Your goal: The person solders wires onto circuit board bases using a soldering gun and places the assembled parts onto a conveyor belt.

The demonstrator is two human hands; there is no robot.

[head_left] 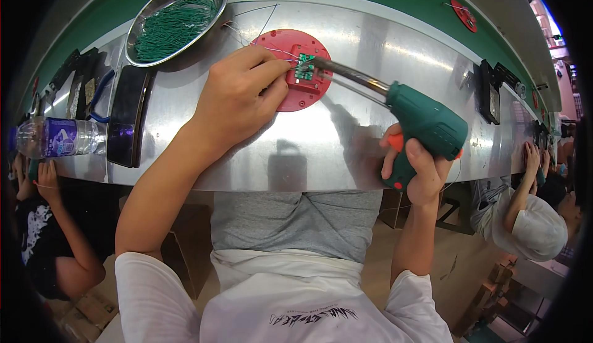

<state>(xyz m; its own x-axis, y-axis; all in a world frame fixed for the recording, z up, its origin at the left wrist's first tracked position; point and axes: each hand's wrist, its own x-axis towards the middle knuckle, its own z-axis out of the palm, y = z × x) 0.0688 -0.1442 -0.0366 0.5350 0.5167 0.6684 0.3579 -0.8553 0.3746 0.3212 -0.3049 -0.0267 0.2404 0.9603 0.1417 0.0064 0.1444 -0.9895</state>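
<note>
A round red plastic housing (315, 98) lies on the metal bench with a small green circuit board (305, 73) set in its middle. My left hand (247, 87) rests over the housing's left side, thumb and fingers pinched on a thin wire (279, 51) at the board's edge. In my right hand (423, 170) is a green soldering gun (430, 119) with an orange trigger, gripped by its handle. Its long metal barrel reaches left, with the tip over the board. Whether the tip touches the board I cannot tell.
A steel bowl (221, 11) of green wires (176, 28) stands at the far left. Nearer are a dark phone-like slab (128, 117) and a plastic bottle (62, 137). A black stand (489, 93) sits to the right; another red housing (463, 16) lies beyond. Other people work on both sides.
</note>
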